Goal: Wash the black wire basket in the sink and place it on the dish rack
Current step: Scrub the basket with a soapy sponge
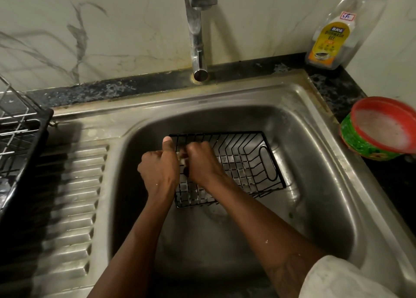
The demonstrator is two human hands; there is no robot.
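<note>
Gripping black wire basket [247, 160], tilted in the sink [315, 122], by its left end with curled left hand [159, 171], right hand [200, 160] fisted on what looks like a pale pad [181, 157] inside; risks slipping off wet wire, dropping it.

1 steel sink [315, 162] set in black speckled counter [333, 88].
Basin: 1 black wire basket [243, 153] inside, toward rear, handle slot at right end.
Ribbed drainboard [74, 196] left of basin: dish rack [20, 140] with black tray at its left edge, partly out of frame.
Counter, rear-right corner: 1 dishwash gel bottle [331, 41], upright, against wall.
Counter, right of sink: 1 red-rimmed green bowl [378, 129], foamy liquid inside.
Faucet [198, 39] mounted behind basin, centre.
</note>
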